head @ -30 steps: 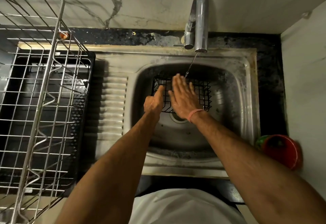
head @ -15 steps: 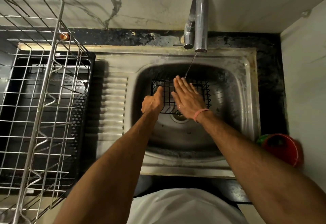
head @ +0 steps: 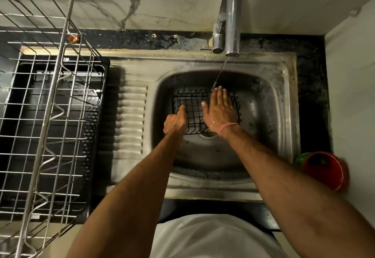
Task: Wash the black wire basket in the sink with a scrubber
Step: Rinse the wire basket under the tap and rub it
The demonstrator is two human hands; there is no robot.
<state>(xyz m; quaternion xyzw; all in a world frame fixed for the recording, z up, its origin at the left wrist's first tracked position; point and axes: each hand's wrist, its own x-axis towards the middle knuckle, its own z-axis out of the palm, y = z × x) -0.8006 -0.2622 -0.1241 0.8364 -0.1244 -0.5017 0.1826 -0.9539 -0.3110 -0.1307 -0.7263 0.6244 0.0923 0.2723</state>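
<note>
A small black wire-grid basket sits in the stained steel sink under a thin water stream, the left hand gripping its near-left rim, the right hand flat and open across it, no scrubber visible, so scrubbing seems unfinished.

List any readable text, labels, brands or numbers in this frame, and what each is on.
None: no readable text anywhere in the head view.
Tap: bare metal, no brand mark visible.
Sink: no stamp or label visible.
Black wire basket: no tag.
Dish rack: no label.
Red container: no print shows.
Band on the right hand's wrist: plain.
Left hand: nothing written.
</note>
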